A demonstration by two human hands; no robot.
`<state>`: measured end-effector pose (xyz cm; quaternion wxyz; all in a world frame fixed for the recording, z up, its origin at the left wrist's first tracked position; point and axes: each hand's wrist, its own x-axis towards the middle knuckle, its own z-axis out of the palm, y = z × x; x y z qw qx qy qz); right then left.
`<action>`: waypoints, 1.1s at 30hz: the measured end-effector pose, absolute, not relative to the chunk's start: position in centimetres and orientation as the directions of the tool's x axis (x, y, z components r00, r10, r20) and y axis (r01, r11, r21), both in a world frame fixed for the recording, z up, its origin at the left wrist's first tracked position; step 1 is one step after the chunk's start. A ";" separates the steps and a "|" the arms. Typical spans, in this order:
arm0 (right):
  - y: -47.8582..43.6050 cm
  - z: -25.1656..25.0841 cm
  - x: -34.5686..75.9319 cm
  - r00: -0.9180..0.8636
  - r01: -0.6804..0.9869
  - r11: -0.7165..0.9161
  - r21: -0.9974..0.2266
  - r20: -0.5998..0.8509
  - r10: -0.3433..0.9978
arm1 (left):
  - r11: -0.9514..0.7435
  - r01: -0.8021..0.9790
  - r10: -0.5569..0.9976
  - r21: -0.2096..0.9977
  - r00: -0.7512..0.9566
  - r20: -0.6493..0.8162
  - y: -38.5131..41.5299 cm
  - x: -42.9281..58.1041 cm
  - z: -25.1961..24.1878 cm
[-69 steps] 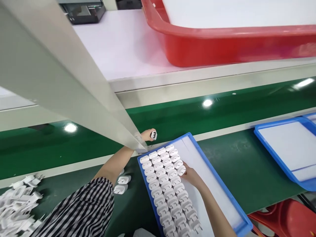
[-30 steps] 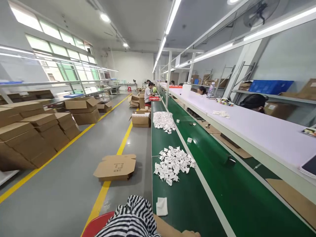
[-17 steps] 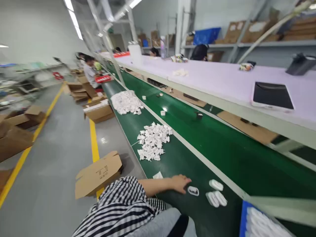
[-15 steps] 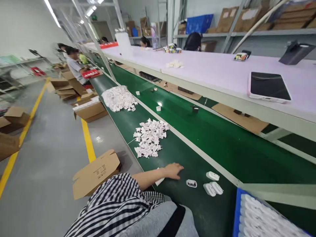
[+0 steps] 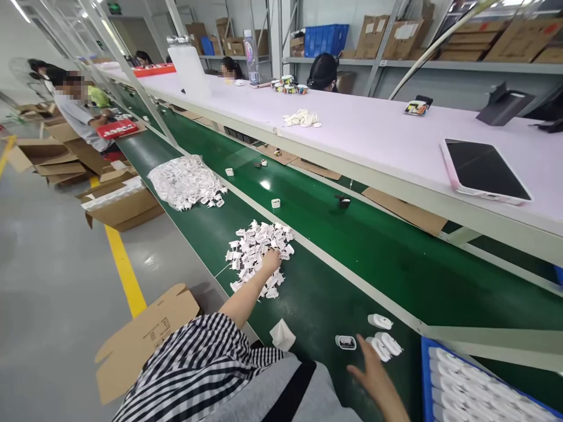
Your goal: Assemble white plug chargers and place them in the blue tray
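My left hand (image 5: 271, 259) reaches into a pile of small white plastic parts (image 5: 253, 246) with thin prongs; its fingers look curled, and what they grip is hidden. Over the green bench my right hand (image 5: 372, 372) is open, thumb and forefinger spread, holding nothing. Just left of its fingertips lies an oval white casing (image 5: 345, 342) with a dark inside. Beyond the right hand are several closed white casings (image 5: 380, 321), partly covered by the fingers. A folded white cloth or paper (image 5: 282, 335) rests near the bench edge.
A bag of more white parts (image 5: 187, 181) lies farther up the bench. At right stands a blue tray (image 5: 426, 375) filled with white casings. A green conveyor belt (image 5: 316, 225) runs alongside, under a shelf holding a phone (image 5: 486, 170). Cardboard boxes (image 5: 123, 205) stand on the floor.
My left hand has moved from beside the casing up to the pile, its fingers now curled. My right hand has come into view at lower right. The camera has turned slightly right.
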<state>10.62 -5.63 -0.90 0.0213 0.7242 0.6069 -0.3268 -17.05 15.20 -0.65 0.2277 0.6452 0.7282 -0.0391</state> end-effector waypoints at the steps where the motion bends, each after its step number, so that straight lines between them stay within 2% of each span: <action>1: -5.2 -1.0 9.8 0.059 0.907 -0.270 -0.323 -0.539 0.840 | 0.140 0.958 0.920 0.250 -0.033 -0.389 15.0 -16.7 -0.9; 3: -4.3 -1.3 8.3 0.081 0.936 -0.270 -0.225 -0.609 0.789 | 0.097 0.955 0.920 0.281 0.022 -0.392 14.2 -15.8 -1.3; 5: -3.7 -1.6 7.5 0.085 0.955 -0.242 -0.173 -0.621 0.779 | 0.056 0.950 0.918 0.307 0.072 -0.391 12.9 -14.8 -1.9; 10: -3.5 -2.3 8.3 0.062 0.949 -0.218 -0.229 -0.541 0.839 | -0.044 0.889 0.895 0.455 0.237 -0.377 9.3 -11.7 -3.7; 12: -3.8 -2.3 8.7 0.091 0.934 -0.247 -0.259 -0.496 0.864 | 0.018 0.839 0.864 0.544 0.261 -0.431 8.5 -10.4 -4.0; 14: -3.9 -2.1 8.8 0.128 0.907 -0.272 -0.321 -0.405 0.905 | 0.177 0.770 0.815 0.613 0.235 -0.530 8.1 -9.0 -4.2; 16: -3.7 -1.7 8.8 0.164 0.849 -0.286 -0.445 -0.293 0.942 | 0.372 0.660 0.743 0.653 0.210 -0.636 8.0 -7.7 -4.2; 18: -3.2 -1.2 8.6 0.199 0.751 -0.305 -0.585 -0.240 0.950 | 0.508 0.538 0.689 0.673 0.215 -0.692 8.0 -6.6 -4.1; 21: -2.0 -0.7 8.2 0.252 0.594 -0.377 -0.710 -0.281 0.926 | 0.579 0.386 0.690 0.719 0.239 -0.684 8.0 -5.5 -3.7; 24: -0.5 -0.8 7.1 0.299 0.376 -0.514 -0.771 -0.424 0.855 | 0.655 0.212 0.683 0.725 0.246 -0.688 7.8 -5.0 -2.9; 27: 0.6 -1.0 5.7 0.199 0.006 -0.608 -0.794 -0.595 0.779 | 0.698 0.069 0.679 0.712 0.250 -0.690 7.3 -4.8 -1.8; 29: 0.8 -0.8 5.2 0.098 -0.170 -0.576 -0.800 -0.595 0.798 | 0.679 0.037 0.695 0.733 0.288 -0.659 6.9 -4.8 -1.2; 31: 0.6 -0.6 5.5 0.051 -0.221 -0.538 -0.813 -0.561 0.826 | 0.642 0.070 0.698 0.763 0.358 -0.620 6.6 -4.9 -0.7; 33: -0.1 -0.4 6.5 0.098 -0.231 -0.508 -0.830 -0.539 0.836 | 0.568 0.196 0.700 0.799 0.395 -0.594 6.4 -5.0 -0.5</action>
